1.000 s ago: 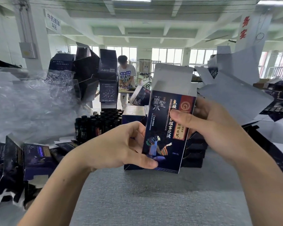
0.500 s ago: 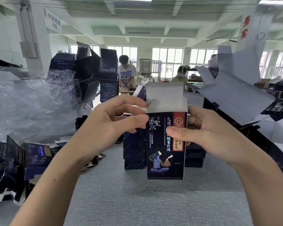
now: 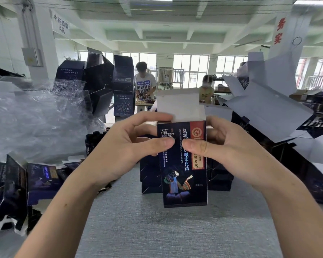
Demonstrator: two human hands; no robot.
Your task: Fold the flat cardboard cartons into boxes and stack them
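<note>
Two bare hands grip one upright dark blue cardboard carton (image 3: 185, 183) printed with a figure and Chinese characters. The left hand (image 3: 123, 146) and right hand (image 3: 231, 148) each pinch its upper half, thumbs on the front face. Its white top flap (image 3: 177, 107) stands open. Folded dark boxes (image 3: 150, 175) stand stacked just behind on the grey table (image 3: 157, 229).

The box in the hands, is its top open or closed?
Open. The white top flap stands straight up above the box, not folded in.

left hand (image 3: 123, 146) and right hand (image 3: 231, 149) curled, thumbs nearly touching.
</note>
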